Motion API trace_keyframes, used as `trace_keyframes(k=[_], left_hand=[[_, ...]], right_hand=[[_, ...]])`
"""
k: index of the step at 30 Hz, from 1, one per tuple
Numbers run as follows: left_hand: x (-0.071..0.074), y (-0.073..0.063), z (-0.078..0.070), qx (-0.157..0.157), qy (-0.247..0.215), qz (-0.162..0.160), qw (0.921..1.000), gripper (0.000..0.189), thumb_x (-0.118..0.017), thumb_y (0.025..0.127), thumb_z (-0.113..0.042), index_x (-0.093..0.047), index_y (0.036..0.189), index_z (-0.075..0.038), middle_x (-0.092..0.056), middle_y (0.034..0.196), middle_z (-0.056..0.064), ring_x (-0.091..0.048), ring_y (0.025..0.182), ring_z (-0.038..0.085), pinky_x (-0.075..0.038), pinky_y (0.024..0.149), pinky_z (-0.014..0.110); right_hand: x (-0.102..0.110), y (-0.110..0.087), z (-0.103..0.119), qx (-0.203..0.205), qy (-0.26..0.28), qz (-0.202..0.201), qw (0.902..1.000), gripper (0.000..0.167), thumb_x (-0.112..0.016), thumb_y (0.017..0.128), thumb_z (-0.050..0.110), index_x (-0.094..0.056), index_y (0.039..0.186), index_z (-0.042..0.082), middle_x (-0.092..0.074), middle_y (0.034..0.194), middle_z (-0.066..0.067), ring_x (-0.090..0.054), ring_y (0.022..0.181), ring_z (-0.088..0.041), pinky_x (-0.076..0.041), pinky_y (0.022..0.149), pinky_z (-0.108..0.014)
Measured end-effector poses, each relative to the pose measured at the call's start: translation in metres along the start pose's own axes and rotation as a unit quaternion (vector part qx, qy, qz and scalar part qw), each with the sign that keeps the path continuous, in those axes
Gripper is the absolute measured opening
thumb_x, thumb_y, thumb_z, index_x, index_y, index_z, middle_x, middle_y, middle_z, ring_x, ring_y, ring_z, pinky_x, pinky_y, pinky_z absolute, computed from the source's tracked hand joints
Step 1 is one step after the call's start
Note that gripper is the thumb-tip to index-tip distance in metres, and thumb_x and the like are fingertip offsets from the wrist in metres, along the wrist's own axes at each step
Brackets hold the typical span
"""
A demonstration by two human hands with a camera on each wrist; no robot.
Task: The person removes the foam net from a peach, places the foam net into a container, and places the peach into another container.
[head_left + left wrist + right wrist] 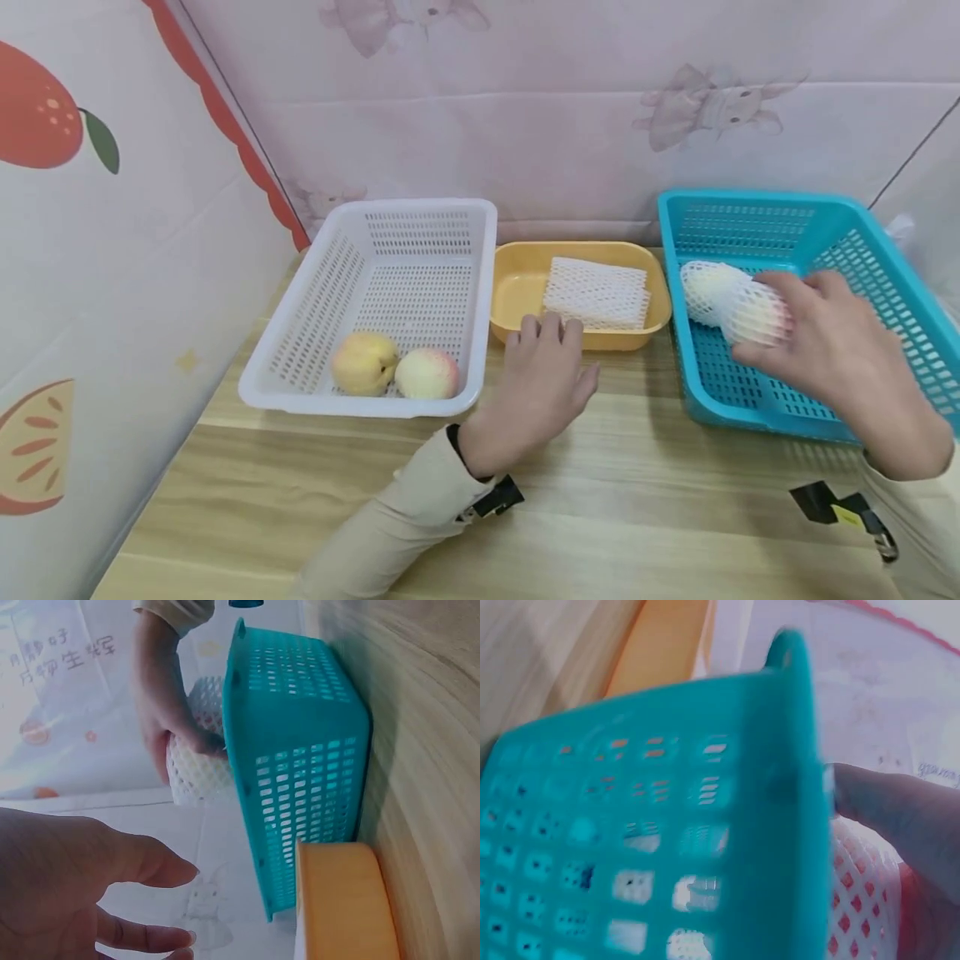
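Over the blue basket (693, 375), my right hand (847, 342) grips a peach (757, 315) sleeved in white foam netting. Another netted peach (705, 287) lies beside it, at the basket's left side. In the right wrist view the basket wall hides part of the netted peach (861, 900) and the thumb. My left hand (540, 383) hovers at the front of the yellow tray (517, 287), fingers loosely bent and holding nothing. Flat white foam nets (596, 292) lie in that tray. The left wrist view shows the thumb and fingers of the left hand (97, 885) apart.
A white basket (300, 333) stands at the left, with a yellow peach (365, 363) and a paler peach (427, 373) at its near end. All three containers sit on a wooden table (600, 500), backed by a printed wall covering (525, 142).
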State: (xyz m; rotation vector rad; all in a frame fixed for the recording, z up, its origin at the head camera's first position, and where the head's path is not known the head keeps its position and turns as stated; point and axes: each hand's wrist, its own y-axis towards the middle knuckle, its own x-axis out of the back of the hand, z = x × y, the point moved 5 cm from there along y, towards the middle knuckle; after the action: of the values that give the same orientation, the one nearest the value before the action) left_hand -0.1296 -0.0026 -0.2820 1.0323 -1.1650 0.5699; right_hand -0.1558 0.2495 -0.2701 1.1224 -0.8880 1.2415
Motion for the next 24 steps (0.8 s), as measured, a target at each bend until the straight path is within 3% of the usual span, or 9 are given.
trace_keyframes(k=[6, 11, 14, 20, 24], left_hand=[[0.013, -0.009, 0.013, -0.006, -0.019, -0.023, 0.9995, 0.03, -0.065, 0.09, -0.033, -0.058, 0.096, -0.004, -0.053, 0.084, 0.008, -0.045, 0.069, 0.022, -0.039, 0.059, 0.028], [0.014, -0.015, 0.02, -0.022, -0.003, -0.041, 0.9989, 0.029, -0.066, 0.089, -0.031, -0.059, 0.093, -0.003, -0.053, 0.081, 0.008, -0.046, 0.068, 0.023, -0.04, 0.056, 0.028], [0.013, -0.017, 0.026, -0.018, -0.003, -0.036, 0.9992, 0.031, -0.066, 0.089, -0.031, -0.059, 0.096, -0.003, -0.053, 0.083, 0.009, -0.048, 0.07, 0.024, -0.041, 0.057, 0.029], [0.013, -0.019, 0.034, -0.015, -0.016, -0.017, 0.9996, 0.031, -0.066, 0.09, -0.03, -0.059, 0.099, -0.001, -0.055, 0.088, 0.011, -0.05, 0.074, 0.026, -0.042, 0.06, 0.031], [0.012, -0.02, 0.036, -0.014, -0.022, -0.012, 0.9996, 0.031, -0.066, 0.089, -0.03, -0.058, 0.097, -0.002, -0.055, 0.089, 0.012, -0.051, 0.075, 0.026, -0.043, 0.061, 0.032]], right_hand=[[0.006, -0.002, 0.018, 0.007, 0.018, 0.004, 0.9998, 0.082, -0.078, 0.072, 0.038, -0.042, 0.138, 0.006, -0.034, 0.125, -0.036, -0.04, 0.089, -0.051, -0.043, 0.046, -0.05], [0.006, -0.004, 0.029, 0.009, 0.016, 0.007, 0.9998, 0.082, -0.079, 0.071, 0.037, -0.042, 0.139, 0.007, -0.034, 0.129, -0.036, -0.04, 0.093, -0.052, -0.044, 0.052, -0.058], [0.004, -0.005, 0.035, 0.013, 0.016, 0.011, 0.9997, 0.082, -0.078, 0.072, 0.037, -0.042, 0.139, 0.008, -0.034, 0.13, -0.035, -0.039, 0.098, -0.053, -0.044, 0.057, -0.064], [0.001, -0.007, 0.047, 0.024, 0.036, 0.021, 0.9988, 0.082, -0.079, 0.071, 0.036, -0.042, 0.14, 0.011, -0.035, 0.132, -0.033, -0.039, 0.1, -0.052, -0.045, 0.053, -0.06], [0.002, -0.008, 0.056, 0.035, 0.043, 0.012, 0.9984, 0.083, -0.081, 0.069, 0.034, -0.043, 0.139, 0.012, -0.036, 0.132, -0.032, -0.04, 0.101, -0.051, -0.046, 0.056, -0.064]])
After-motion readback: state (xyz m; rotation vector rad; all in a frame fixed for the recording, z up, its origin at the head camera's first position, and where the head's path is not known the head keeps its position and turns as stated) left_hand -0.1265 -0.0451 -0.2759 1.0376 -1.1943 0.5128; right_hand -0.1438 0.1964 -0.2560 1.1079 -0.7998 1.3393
